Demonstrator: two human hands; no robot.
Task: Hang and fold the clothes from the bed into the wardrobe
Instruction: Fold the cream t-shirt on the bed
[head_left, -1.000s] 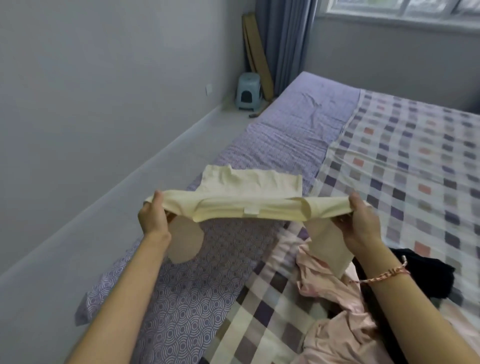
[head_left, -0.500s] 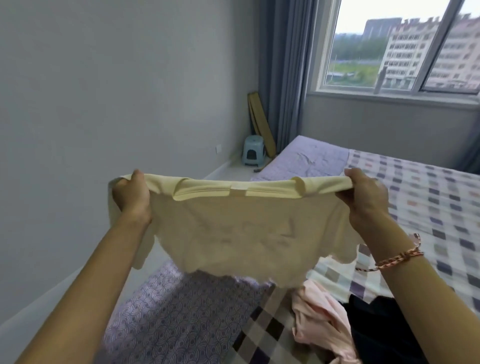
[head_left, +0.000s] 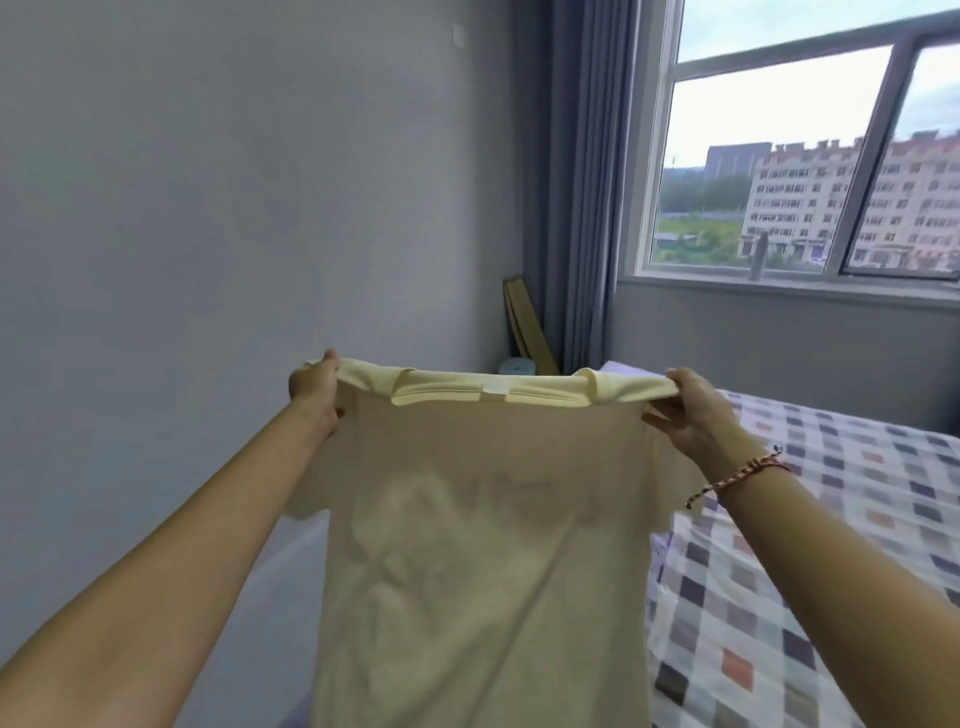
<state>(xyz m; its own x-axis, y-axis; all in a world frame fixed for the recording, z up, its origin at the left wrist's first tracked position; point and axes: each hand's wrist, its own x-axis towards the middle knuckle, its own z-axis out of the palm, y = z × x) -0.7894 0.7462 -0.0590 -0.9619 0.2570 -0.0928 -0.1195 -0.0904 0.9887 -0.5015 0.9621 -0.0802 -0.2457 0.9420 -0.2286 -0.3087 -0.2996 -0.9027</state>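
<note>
The pale cream short-sleeved cotton T-shirt (head_left: 483, 545) hangs spread out in the air above the edge of the checked-quilt bed (head_left: 831, 519), with the grip of the left hand (head_left: 314, 389) and of the right hand (head_left: 696, 415) each clenched on one shoulder.

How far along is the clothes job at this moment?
Done: nothing hung or folded is visible, and no wardrobe shows. In hand: the cream T-shirt, spread out by its shoulders between left hand and right hand, near the bed. Left: fold or hang it, then store it.
</note>
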